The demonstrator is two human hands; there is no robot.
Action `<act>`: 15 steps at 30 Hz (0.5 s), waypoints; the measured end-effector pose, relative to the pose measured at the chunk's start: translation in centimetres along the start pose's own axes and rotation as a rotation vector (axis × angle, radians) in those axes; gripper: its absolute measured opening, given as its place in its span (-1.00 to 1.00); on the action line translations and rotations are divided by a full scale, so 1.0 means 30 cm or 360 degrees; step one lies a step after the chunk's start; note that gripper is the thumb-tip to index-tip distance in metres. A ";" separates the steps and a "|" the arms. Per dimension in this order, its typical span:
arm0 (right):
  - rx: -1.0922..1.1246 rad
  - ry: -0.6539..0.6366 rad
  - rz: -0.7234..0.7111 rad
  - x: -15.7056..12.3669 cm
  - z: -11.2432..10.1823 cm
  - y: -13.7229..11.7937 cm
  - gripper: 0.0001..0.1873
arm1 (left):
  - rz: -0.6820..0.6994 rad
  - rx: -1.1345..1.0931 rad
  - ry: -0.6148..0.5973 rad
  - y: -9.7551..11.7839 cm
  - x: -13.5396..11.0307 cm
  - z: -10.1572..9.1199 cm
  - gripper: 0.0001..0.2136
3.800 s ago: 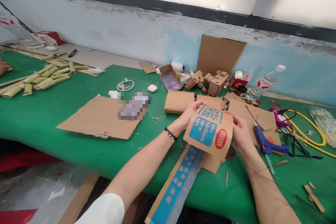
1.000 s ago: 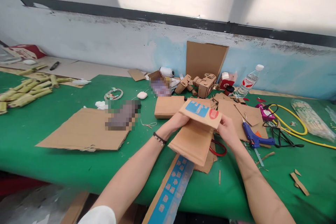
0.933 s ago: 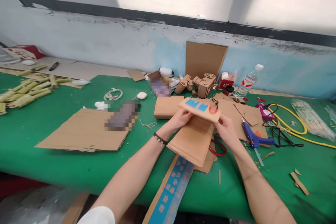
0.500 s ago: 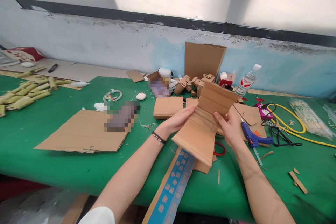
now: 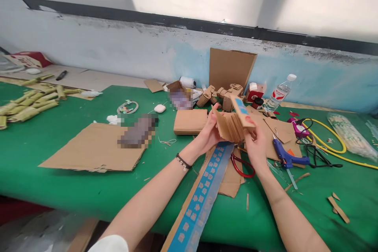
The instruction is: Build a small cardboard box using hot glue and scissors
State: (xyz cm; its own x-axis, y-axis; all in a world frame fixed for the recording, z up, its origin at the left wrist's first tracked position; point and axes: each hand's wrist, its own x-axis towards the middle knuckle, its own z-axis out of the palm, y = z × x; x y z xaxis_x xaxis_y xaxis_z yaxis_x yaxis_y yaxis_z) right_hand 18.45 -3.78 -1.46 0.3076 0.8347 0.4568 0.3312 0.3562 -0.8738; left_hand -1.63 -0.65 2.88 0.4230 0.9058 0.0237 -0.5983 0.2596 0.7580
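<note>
Between my two hands, above the green table, is a creased cardboard piece (image 5: 229, 126) bent into a U shape, its printed blue outer face showing on the right. My left hand (image 5: 209, 132) grips its left side, fingers behind it. On the right side my right hand (image 5: 256, 143) holds the lower edge of the upright flap. Below them lies a long cardboard strip (image 5: 196, 201) with blue printing, reaching past the table's near edge. Red-handled scissors (image 5: 242, 166) rest beside the strip, the blades hidden. A folded cardboard block (image 5: 190, 121) lies just left of my left hand.
A blue glue gun (image 5: 288, 156), yellow hose (image 5: 327, 147) and water bottle (image 5: 280, 93) are on the right. Behind stand cardboard models (image 5: 227, 96) and an upright cardboard sheet (image 5: 232, 69). Leftward lie a flat cardboard sheet (image 5: 88, 147) and green stalks (image 5: 32, 104).
The cardboard piece, spread fairly flat before, is now folded up at both sides and raised off the strip. My hands have shifted with it, uncovering the red scissor handles.
</note>
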 end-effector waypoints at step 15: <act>-0.0586 -0.0189 -0.0744 0.011 -0.095 -0.058 -0.10 | 0.0054 0.0209 -0.0107 -0.003 0.004 0.007 -0.18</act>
State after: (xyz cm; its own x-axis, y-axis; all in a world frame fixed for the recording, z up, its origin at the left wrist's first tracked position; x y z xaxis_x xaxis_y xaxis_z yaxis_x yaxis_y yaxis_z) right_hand 20.53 -5.33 0.68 -0.0393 0.6734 0.7382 0.7006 0.5454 -0.4602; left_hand -1.39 -0.63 2.95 0.4511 0.8878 0.0911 -0.5208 0.1790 0.8347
